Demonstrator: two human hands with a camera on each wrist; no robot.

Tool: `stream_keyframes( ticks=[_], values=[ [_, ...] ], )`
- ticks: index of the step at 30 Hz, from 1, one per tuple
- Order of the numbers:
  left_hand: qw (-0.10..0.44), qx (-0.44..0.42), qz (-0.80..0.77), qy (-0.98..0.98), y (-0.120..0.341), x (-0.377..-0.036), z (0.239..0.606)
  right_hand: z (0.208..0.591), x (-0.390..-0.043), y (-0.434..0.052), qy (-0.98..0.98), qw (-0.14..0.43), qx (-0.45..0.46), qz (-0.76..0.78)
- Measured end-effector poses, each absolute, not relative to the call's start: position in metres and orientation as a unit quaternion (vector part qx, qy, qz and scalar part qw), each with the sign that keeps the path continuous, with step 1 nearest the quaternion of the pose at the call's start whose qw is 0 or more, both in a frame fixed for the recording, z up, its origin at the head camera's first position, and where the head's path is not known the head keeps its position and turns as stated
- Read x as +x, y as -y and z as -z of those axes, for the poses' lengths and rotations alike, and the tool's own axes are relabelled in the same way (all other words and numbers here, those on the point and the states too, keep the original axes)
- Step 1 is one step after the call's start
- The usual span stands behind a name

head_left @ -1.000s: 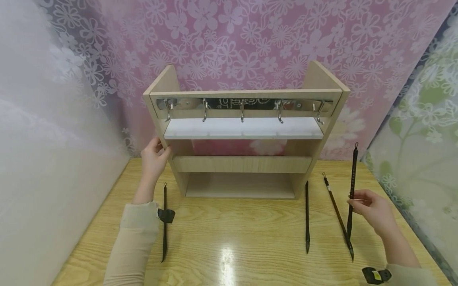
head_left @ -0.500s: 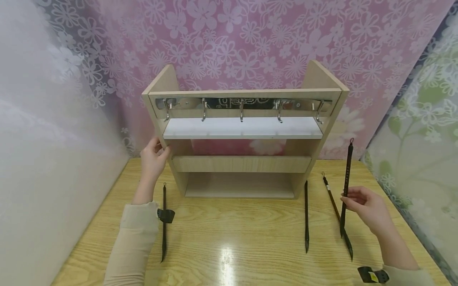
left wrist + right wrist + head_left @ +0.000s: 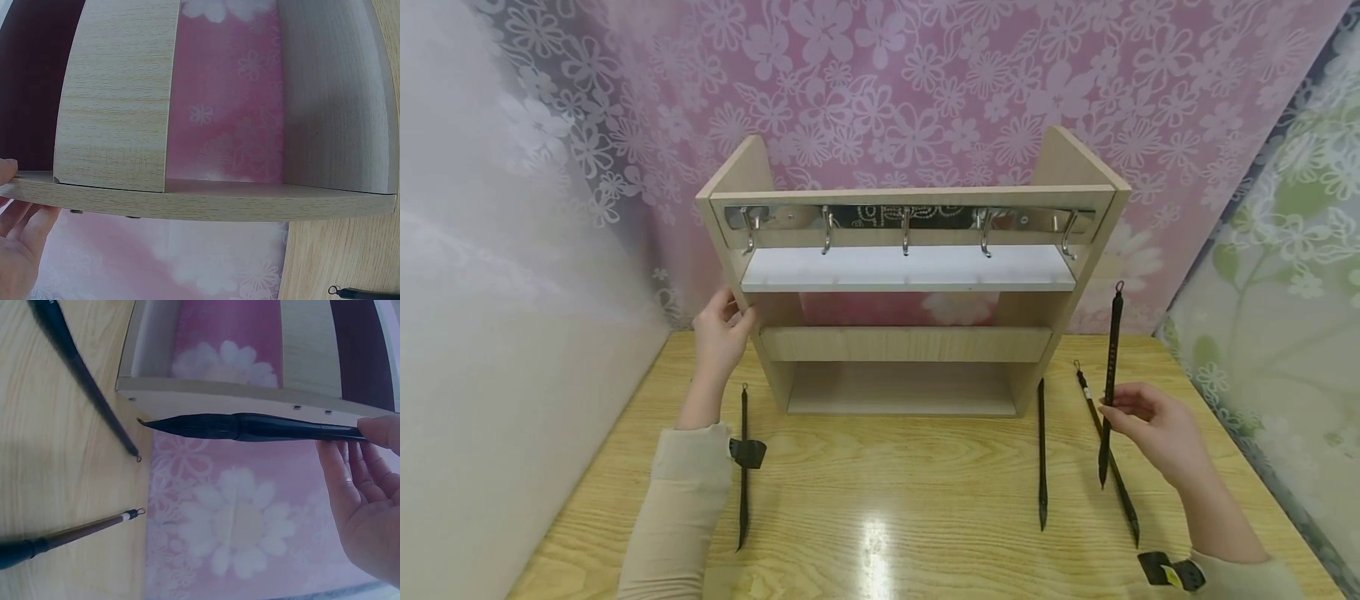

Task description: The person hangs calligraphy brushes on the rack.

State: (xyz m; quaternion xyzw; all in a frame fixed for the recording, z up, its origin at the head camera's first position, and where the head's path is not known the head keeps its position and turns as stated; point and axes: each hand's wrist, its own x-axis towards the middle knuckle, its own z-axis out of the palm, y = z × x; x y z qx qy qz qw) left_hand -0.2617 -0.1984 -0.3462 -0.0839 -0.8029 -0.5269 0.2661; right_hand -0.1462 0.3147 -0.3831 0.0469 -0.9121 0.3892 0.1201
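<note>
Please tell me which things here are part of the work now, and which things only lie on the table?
In use:
- right hand, holding a dark brush upright
- left hand, resting on the wooden rack
- row of hooks

Lying about:
- three brushes on the table

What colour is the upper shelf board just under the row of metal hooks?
White, unlike the light wood-grain rack around it. The white upper shelf board shows best in the head view.
</note>
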Motion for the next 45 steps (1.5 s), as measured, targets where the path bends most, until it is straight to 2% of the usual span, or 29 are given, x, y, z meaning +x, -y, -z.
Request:
stream_keyframes(
  ticks=[23, 45],
  values=[
    [0.261, -0.08, 0.528, 0.804, 0.198, -0.261, 0.345, 0.356, -0.154, -0.282, 0.913, 0.151, 0.098, -0.365],
    [0.264, -0.082, 0.524, 0.806, 0.199, -0.262, 0.346, 0.348, -0.157, -0.272, 0.907, 0.148, 0.116, -0.378]
  ],
)
